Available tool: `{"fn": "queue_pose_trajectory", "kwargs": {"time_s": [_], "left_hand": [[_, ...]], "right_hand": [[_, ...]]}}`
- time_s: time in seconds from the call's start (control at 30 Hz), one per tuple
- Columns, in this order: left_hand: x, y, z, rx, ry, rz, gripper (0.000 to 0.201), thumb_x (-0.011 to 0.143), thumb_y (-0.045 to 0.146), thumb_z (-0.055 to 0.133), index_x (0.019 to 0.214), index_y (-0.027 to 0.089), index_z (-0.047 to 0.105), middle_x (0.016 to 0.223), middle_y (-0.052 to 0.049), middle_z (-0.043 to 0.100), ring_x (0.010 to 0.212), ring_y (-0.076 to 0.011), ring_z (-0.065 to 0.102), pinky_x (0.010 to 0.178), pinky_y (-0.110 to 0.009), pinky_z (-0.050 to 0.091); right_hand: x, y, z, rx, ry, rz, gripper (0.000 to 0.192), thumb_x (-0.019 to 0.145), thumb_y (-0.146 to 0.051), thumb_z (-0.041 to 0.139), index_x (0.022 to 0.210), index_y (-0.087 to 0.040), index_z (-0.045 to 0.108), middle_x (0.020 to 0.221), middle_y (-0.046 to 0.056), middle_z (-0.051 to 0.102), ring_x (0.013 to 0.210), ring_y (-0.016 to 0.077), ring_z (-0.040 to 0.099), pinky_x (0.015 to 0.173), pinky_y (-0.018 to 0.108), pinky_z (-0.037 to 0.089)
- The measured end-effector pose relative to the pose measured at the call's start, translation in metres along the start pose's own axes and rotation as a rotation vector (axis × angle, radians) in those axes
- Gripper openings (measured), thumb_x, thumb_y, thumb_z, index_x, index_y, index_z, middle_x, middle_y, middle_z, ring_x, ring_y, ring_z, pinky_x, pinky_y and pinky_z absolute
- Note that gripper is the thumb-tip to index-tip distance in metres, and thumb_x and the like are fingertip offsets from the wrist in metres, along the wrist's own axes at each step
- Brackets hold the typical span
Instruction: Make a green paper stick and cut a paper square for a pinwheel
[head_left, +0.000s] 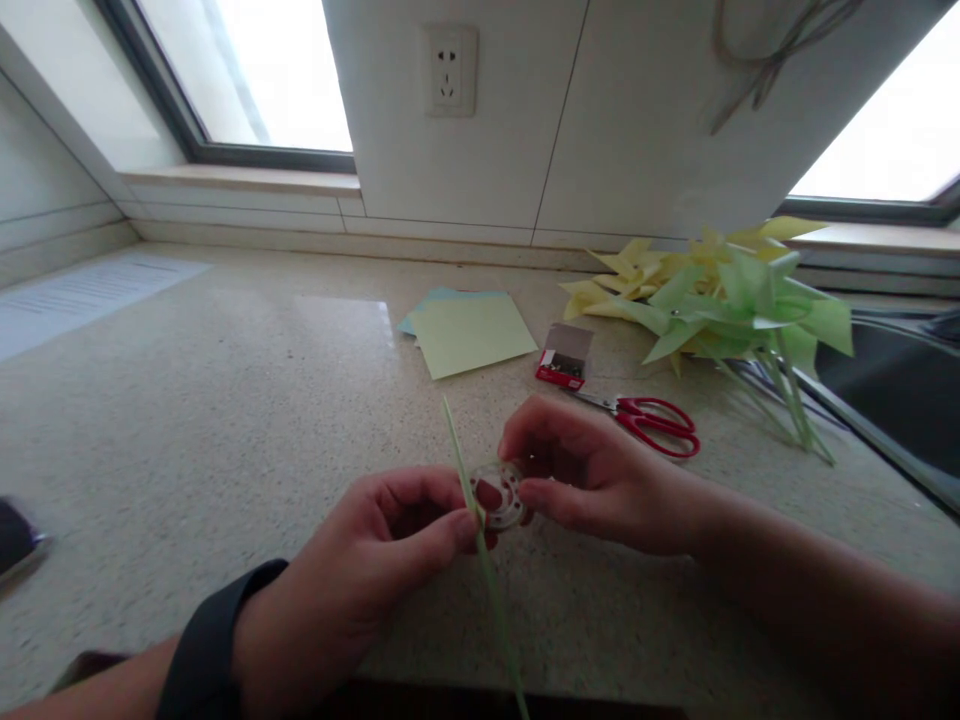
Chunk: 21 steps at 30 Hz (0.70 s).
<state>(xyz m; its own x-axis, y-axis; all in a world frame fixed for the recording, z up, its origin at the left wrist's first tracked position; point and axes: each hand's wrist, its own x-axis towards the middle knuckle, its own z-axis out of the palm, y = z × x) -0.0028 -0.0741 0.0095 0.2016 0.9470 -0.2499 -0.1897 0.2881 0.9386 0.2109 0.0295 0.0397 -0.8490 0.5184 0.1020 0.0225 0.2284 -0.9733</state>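
Observation:
Near the front of the counter, my left hand (405, 545) pinches a thin pale green strip (490, 590), perhaps paper seen edge-on, slanting down toward the counter's edge. My right hand (577, 475) closes its fingertips on the right rim of a round clear disc (501, 497) with holes in it. The disc sits against the strip, between the two hands. Whether my left fingers also touch the disc is hidden. Just beyond my right hand lie red-handled scissors (652, 418) and an open small red box (561, 372) with small metal pieces inside.
Yellow and blue paper sheets (476, 335) lie stacked at the back middle. Yellow and green paper pinwheels (720, 290) on sticks rest at the right, beside a dark sink (892, 410). A printed sheet (82, 300) and a dark object (19, 540) are at the left.

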Motion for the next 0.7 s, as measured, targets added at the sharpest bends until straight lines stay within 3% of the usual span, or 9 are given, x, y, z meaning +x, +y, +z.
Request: {"fn": "queue_pose_trajectory", "kwargs": {"time_s": [0.13, 0.3, 0.47, 0.7], "left_hand": [[0.001, 0.002, 0.002, 0.019, -0.006, 0.000, 0.021, 0.082, 0.042, 0.080, 0.088, 0.021, 0.080, 0.085, -0.002, 0.077, 0.076, -0.0166, 0.064, 0.068, -0.024, 0.046], [0.001, 0.003, 0.002, -0.047, 0.000, 0.019, 0.018, 0.085, 0.038, 0.079, 0.090, 0.021, 0.081, 0.090, -0.002, 0.080, 0.084, -0.0166, 0.068, 0.077, -0.023, 0.050], [0.002, 0.005, 0.004, -0.244, 0.064, -0.006, 0.017, 0.084, 0.034, 0.082, 0.090, 0.018, 0.081, 0.100, -0.005, 0.081, 0.094, -0.0171, 0.071, 0.086, -0.023, 0.052], [0.002, 0.006, 0.005, -0.339, 0.089, -0.017, 0.018, 0.079, 0.032, 0.086, 0.086, 0.015, 0.080, 0.096, -0.006, 0.082, 0.089, -0.0161, 0.074, 0.084, -0.021, 0.055]], "right_hand": [[0.001, 0.001, 0.003, -0.067, 0.014, -0.007, 0.021, 0.086, -0.018, 0.071, 0.094, -0.021, 0.053, 0.081, -0.004, 0.053, 0.065, 0.0083, 0.051, 0.055, 0.019, 0.043], [0.003, 0.000, 0.008, -0.058, 0.093, -0.005, 0.017, 0.086, -0.017, 0.068, 0.087, -0.021, 0.051, 0.076, -0.005, 0.052, 0.062, 0.0086, 0.053, 0.053, 0.021, 0.043], [0.004, 0.000, 0.009, -0.152, 0.127, -0.057, 0.012, 0.090, -0.023, 0.065, 0.082, -0.021, 0.056, 0.074, -0.002, 0.055, 0.064, 0.0113, 0.054, 0.057, 0.025, 0.046], [0.003, 0.002, 0.012, -0.240, 0.204, -0.221, 0.016, 0.088, -0.015, 0.069, 0.096, -0.023, 0.059, 0.087, -0.001, 0.062, 0.075, 0.0116, 0.060, 0.067, 0.025, 0.053]]}}
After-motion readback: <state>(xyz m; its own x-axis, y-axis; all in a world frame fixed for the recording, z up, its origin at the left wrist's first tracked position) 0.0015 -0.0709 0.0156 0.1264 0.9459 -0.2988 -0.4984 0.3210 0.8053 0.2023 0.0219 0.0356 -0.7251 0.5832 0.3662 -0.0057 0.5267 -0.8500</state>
